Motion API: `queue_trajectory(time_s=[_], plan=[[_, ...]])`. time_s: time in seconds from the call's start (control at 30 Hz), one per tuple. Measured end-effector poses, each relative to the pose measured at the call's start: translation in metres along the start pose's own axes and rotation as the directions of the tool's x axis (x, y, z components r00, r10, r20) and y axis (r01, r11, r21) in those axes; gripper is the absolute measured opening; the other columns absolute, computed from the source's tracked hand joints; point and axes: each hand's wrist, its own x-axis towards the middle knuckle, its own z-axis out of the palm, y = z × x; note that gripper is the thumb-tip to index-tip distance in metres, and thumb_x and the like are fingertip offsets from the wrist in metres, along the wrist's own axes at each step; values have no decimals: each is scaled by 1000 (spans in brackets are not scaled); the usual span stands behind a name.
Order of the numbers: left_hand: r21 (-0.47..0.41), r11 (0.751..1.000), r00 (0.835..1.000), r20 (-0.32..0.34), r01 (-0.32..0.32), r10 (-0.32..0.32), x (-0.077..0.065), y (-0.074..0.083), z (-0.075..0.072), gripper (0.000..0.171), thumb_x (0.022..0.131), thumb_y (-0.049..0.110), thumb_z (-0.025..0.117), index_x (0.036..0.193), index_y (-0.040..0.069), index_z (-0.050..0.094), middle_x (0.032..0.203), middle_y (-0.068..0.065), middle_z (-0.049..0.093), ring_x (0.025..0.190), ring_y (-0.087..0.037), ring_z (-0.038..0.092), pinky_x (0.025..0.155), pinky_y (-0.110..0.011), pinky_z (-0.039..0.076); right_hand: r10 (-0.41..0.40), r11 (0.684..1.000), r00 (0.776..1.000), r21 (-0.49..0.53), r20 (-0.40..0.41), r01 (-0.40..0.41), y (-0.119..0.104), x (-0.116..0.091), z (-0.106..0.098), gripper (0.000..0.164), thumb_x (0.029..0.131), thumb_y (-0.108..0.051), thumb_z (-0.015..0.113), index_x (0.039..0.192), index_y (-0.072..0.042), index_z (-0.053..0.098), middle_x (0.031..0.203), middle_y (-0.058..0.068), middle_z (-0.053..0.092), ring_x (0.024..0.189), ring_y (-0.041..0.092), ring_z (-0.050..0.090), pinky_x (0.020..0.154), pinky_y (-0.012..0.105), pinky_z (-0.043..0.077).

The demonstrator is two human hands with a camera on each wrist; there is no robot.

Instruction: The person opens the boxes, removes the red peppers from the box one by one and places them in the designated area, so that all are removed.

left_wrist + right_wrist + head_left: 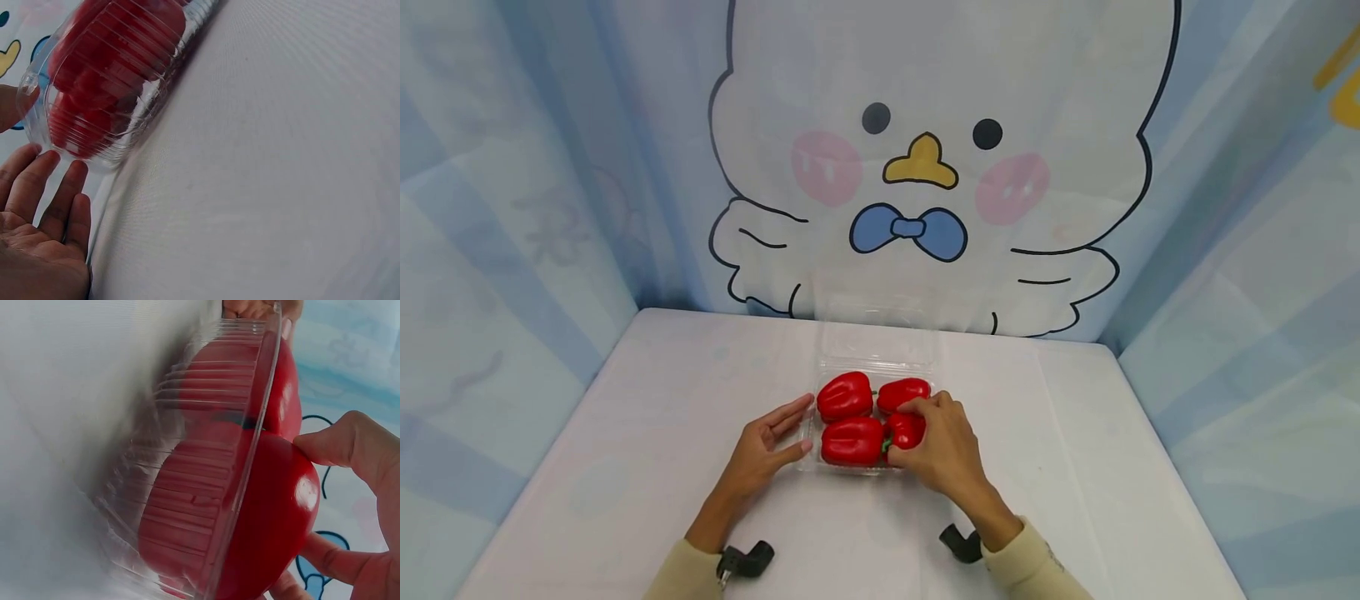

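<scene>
A clear plastic clamshell box lies with its lid up at the back and holds several red bell peppers. My right hand grips the front-right bell pepper, thumb on one side and fingers on the other. In the right wrist view this pepper sits in the box, its upper part above the rim. My left hand is at the box's left side, thumb and fingers spread and fairly straight. The left wrist view has its fingertips right at the box's rim.
The box stands on a white-covered table. Behind it hangs a curtain with a cartoon bird, and blue-white curtains enclose the sides. Dark camera mounts sit at both wrists.
</scene>
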Motion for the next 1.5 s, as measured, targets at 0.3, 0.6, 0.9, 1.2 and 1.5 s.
queue_trajectory(time_s=[0.3,0.6,0.9,1.2,1.5], plan=[[-7,1000,1000,-1,-1,1,0,-1,-1,69,97,13,78,159,12,49,166,-8,48,156,-35,43,112,-11,43,-1,1000,1000,-6,-1,1,-3,0,-9,56,67,-26,94,120,-17,77,111,6,61,110,25,56,81,47,65],[-24,1000,1000,0,5,-5,0,-1,0,69,97,12,78,159,11,49,166,-8,48,157,-36,42,112,-12,44,11,1000,999,-3,-32,-11,-4,-3,-18,57,67,-28,93,122,-19,77,114,5,62,112,25,57,84,49,65],[-20,1000,1000,-4,5,-5,0,0,0,70,96,13,79,159,11,49,166,-9,49,156,-35,43,112,-11,43,-3,1000,997,18,-76,5,-7,-2,-33,55,69,-25,91,122,-19,77,117,6,62,114,25,58,88,50,65],[-14,1000,1000,-5,18,-18,0,-1,0,70,96,15,79,159,12,49,166,-8,49,157,-34,42,112,-13,45,-16,1000,993,6,-120,17,-8,2,-45,59,68,-24,93,123,-16,76,120,9,63,117,29,58,89,53,66],[-17,1000,1000,-5,13,-13,0,-3,-1,69,97,15,79,159,13,49,166,-7,48,157,-34,42,112,-15,46,-14,1000,988,19,-154,17,-3,9,-58,57,71,-22,92,126,-16,75,124,12,62,122,32,57,92,57,65]])
